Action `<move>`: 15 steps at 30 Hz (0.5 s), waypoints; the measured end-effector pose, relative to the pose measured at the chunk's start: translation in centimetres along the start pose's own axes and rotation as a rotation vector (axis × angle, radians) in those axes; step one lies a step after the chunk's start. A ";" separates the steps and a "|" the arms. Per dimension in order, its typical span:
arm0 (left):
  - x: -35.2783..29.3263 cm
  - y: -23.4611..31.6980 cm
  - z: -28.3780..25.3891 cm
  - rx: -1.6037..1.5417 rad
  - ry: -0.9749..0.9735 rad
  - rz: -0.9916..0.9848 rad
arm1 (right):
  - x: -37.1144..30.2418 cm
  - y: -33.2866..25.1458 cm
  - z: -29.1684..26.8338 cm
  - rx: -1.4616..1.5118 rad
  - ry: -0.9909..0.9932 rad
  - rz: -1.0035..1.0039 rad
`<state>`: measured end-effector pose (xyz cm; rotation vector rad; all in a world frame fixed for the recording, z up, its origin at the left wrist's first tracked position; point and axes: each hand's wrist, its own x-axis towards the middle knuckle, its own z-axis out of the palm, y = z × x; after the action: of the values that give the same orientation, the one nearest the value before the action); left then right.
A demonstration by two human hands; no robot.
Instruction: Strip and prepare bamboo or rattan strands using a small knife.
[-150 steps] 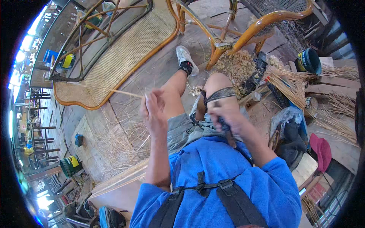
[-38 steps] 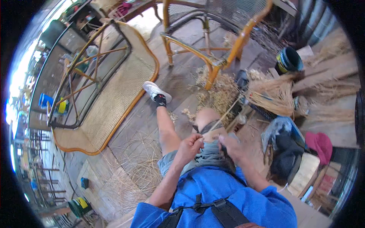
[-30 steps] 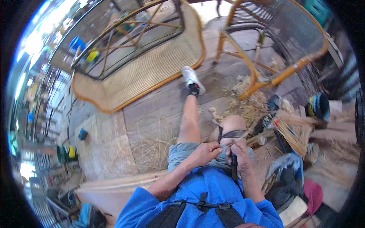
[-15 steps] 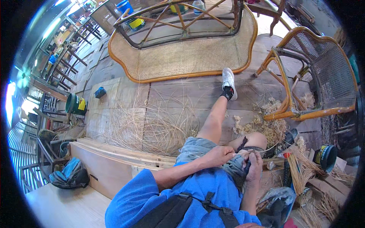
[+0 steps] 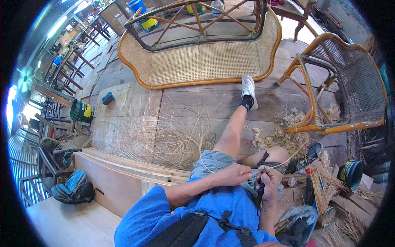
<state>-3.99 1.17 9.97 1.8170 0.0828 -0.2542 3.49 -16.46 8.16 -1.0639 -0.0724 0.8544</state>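
Observation:
My left hand (image 5: 235, 175) is closed in a pinch on a thin, pale cane strand (image 5: 295, 153), in front of my bent right knee. The strand runs past both hands and arcs up over the knee; another stretch of it curves over my left thigh. Close beside it, my right hand (image 5: 270, 187) is closed around a dark-handled tool (image 5: 260, 192) whose working end is hidden by the fingers. A dark cloth strip (image 5: 265, 157) is tied about the knee, just beyond the hands.
Loose cane strands (image 5: 164, 136) lie tangled on the plank floor. Ahead is a rattan settee (image 5: 197, 74); a rattan chair (image 5: 317, 111) stands at right. Near my right side are a cane bundle (image 5: 317, 185) and a dark bucket (image 5: 352, 174). A backpack (image 5: 75, 187) sits at left.
Both hands have shifted slightly left and closer to my body, still near each other. The cane strand has moved with them, and its arc over the knee stands higher.

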 end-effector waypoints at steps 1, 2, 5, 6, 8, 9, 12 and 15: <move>-0.4 -0.4 -0.3 -0.002 0.005 -0.004 | -0.1 -0.1 -0.1 -0.001 -0.004 0.005; -1.0 -1.0 -0.7 0.007 -0.061 -0.006 | -0.2 -0.1 -0.2 0.004 -0.007 0.005; -3.4 -1.5 -2.5 -0.030 -0.161 -0.027 | -0.7 -1.6 -1.1 0.026 0.084 -0.017; -4.2 -1.6 -3.2 -0.076 -0.201 -0.040 | -0.7 -2.0 -1.7 0.042 0.183 -0.045; -5.3 -1.3 -4.4 -0.140 -0.276 -0.163 | -1.0 -1.6 -2.5 0.037 0.143 -0.053; -5.9 -1.2 -4.9 -0.206 -0.355 -0.284 | -1.1 -1.6 -2.4 0.004 0.131 -0.040; -7.9 -2.3 -6.0 -0.281 -0.304 -0.280 | -1.5 -3.0 -2.5 -0.016 0.201 -0.021; -10.5 -2.4 -8.2 -0.374 -0.299 -0.401 | -1.5 -4.3 -4.9 -0.016 0.261 -0.087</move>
<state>-13.56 10.48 11.94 1.3623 0.2665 -0.7412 7.13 -21.88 9.53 -1.1705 0.0936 0.6316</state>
